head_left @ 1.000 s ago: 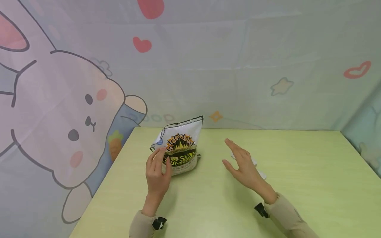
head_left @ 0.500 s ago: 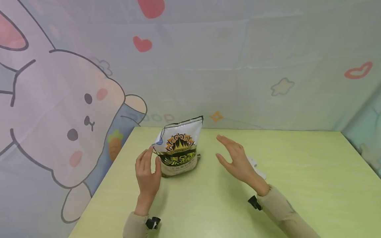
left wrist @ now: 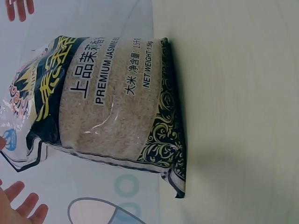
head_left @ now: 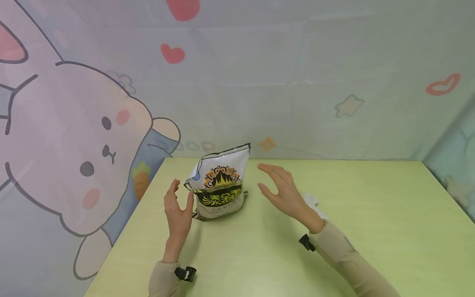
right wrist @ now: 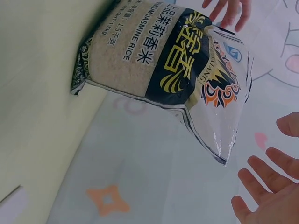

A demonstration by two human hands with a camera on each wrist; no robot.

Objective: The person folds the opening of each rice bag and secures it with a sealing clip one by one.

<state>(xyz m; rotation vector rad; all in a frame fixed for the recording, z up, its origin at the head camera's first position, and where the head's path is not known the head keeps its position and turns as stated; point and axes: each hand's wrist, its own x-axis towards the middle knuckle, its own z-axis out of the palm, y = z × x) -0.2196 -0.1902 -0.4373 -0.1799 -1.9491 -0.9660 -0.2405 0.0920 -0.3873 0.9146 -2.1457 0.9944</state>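
Note:
A bag of jasmine rice (head_left: 220,187) stands upright on the table, its white top leaning slightly to the right. Through the clear lower part, rice grains show in the left wrist view, where the bag (left wrist: 107,102) fills the upper left. My left hand (head_left: 178,214) is just left of the bag, fingers raised and spread from the thumb. On the other side my right hand (head_left: 283,194) hovers with straight fingers pointing toward the bag, a gap between them. Neither hand holds anything. In the right wrist view the right hand's fingers (right wrist: 271,182) are apart from the bag's top corner.
A flat white object (head_left: 313,204) lies on the table, partly hidden behind the right hand and forearm. The pale yellow-green table (head_left: 386,214) ends at a printed cloth backdrop (head_left: 297,82) with a cartoon rabbit on the left.
My left hand has moved left, off the front of the bag to its side. My right hand has shifted left toward the bag, uncovering more of the white object. The bag stays standing.

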